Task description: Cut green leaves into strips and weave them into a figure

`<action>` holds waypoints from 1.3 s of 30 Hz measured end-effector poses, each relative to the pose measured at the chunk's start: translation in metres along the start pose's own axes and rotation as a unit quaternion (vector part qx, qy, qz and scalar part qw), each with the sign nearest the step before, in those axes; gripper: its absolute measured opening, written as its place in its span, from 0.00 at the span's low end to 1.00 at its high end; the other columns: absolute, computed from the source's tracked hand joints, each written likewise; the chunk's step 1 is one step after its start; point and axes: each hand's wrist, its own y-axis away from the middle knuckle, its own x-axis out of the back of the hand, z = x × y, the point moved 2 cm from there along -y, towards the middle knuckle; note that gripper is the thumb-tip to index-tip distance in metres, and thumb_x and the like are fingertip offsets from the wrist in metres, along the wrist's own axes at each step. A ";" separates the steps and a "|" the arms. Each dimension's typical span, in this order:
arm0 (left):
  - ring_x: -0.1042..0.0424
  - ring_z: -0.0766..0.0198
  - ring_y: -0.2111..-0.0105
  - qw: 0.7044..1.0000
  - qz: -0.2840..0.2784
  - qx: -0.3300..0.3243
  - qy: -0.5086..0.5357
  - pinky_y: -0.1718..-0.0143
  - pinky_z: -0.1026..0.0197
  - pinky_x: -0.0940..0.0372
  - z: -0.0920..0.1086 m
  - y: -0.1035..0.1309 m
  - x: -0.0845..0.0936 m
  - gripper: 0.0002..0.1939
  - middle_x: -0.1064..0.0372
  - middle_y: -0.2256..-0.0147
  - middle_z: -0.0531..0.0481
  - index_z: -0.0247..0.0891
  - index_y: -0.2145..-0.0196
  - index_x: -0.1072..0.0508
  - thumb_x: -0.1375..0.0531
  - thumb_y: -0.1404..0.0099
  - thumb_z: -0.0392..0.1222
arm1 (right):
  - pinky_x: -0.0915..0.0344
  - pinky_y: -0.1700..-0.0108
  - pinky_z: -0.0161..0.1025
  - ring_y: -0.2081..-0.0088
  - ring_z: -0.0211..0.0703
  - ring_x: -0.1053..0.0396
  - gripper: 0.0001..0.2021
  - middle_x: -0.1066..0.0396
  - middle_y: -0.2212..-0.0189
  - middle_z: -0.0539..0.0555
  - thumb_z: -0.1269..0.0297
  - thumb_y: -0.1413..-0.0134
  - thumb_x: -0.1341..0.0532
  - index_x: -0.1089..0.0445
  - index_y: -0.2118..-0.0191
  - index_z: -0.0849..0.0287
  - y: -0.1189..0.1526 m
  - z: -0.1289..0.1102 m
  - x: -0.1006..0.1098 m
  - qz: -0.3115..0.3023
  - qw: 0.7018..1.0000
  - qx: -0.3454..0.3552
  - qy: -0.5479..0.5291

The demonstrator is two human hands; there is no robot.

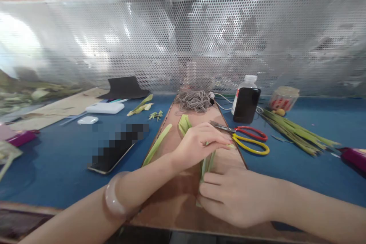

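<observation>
Over the brown board [171, 194], my left hand [197, 141] reaches across with its fingers and thumb pinched together; a small pale green bit of leaf [231, 146] shows at the fingertips. Nearer to me, my right hand [237, 198] is closed around the lower end of long green leaf strips [208, 163], which run up beneath my left hand. A wider folded green leaf [184, 122] sticks out beyond my left hand. Left of it lies a single leaf strip [158, 144]. Scissors [251, 145] with one red and one yellow handle lie right of my left fingertips.
A heap of grey cord [194, 101] sits at the board's far end. On the blue cloth to the right are a phone [246, 105] leaning on a bottle [250, 80], a jar [284, 98] and green stalks [300, 131]. A dark phone [117, 150] lies left.
</observation>
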 end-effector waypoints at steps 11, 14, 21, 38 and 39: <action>0.28 0.65 0.69 0.985 0.123 0.086 0.080 0.65 0.60 0.32 -0.005 -0.001 0.006 0.02 0.25 0.73 0.51 0.39 0.74 0.25 0.38 0.47 0.34 | 0.37 0.69 0.33 0.72 0.35 0.35 0.08 0.31 0.74 0.51 0.73 0.45 0.49 0.34 0.64 0.59 0.016 0.012 0.017 0.260 0.953 -0.132 -0.083; 0.28 0.64 0.69 0.968 0.161 0.145 0.125 0.64 0.61 0.31 -0.005 -0.002 0.006 0.02 0.25 0.71 0.51 0.38 0.75 0.25 0.38 0.48 0.33 | 0.35 0.67 0.33 0.69 0.36 0.34 0.09 0.32 0.72 0.53 0.77 0.50 0.46 0.35 0.63 0.59 0.031 0.025 0.025 0.413 0.885 -0.196 -0.088; 0.26 0.62 0.70 0.977 0.135 0.149 0.073 0.67 0.61 0.29 0.005 -0.003 0.004 0.05 0.24 0.70 0.51 0.40 0.71 0.24 0.40 0.46 0.35 | 0.33 0.69 0.36 0.68 0.39 0.34 0.08 0.33 0.71 0.54 0.77 0.50 0.45 0.33 0.65 0.59 0.041 0.045 0.024 0.455 0.846 -0.264 -0.082; 0.29 0.66 0.68 0.995 0.057 0.087 0.008 0.66 0.66 0.33 0.013 0.002 0.000 0.12 0.26 0.64 0.50 0.41 0.63 0.28 0.45 0.42 0.30 | 0.34 0.70 0.35 0.70 0.38 0.34 0.05 0.32 0.73 0.53 0.75 0.51 0.42 0.33 0.68 0.59 0.042 0.044 0.021 0.496 0.806 -0.311 -0.086; 0.28 0.66 0.68 0.995 0.062 0.082 0.007 0.66 0.66 0.33 0.014 0.002 0.000 0.12 0.26 0.65 0.50 0.41 0.63 0.28 0.45 0.42 0.30 | 0.34 0.71 0.35 0.71 0.38 0.34 0.05 0.32 0.73 0.53 0.74 0.51 0.42 0.33 0.68 0.59 0.042 0.044 0.021 0.496 0.804 -0.316 -0.088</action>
